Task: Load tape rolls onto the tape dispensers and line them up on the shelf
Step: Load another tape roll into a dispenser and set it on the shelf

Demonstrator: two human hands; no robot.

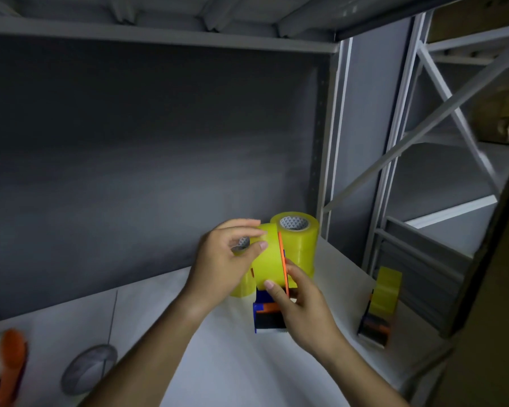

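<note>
My left hand [221, 259] grips a yellow tape roll [267, 257] from its left side, fingers over the core, pressing it against the orange side plate of a blue-and-orange tape dispenser [269, 315]. From below and to the right, my right hand [300, 304] holds that dispenser, thumb on the roll's lower edge. A stack of yellow tape rolls [301, 242] stands just behind them on the white shelf [224, 356]. At the shelf's right end stands a loaded dispenser [379, 306] with a yellow roll on it.
A grey round tape core [88, 368] lies flat at the front left. An orange-handled dispenser [8, 365] sits blurred at the far left edge. A grey back panel, a shelf above and metal uprights [332, 136] enclose the bay. A cardboard box [494, 304] rises at the right.
</note>
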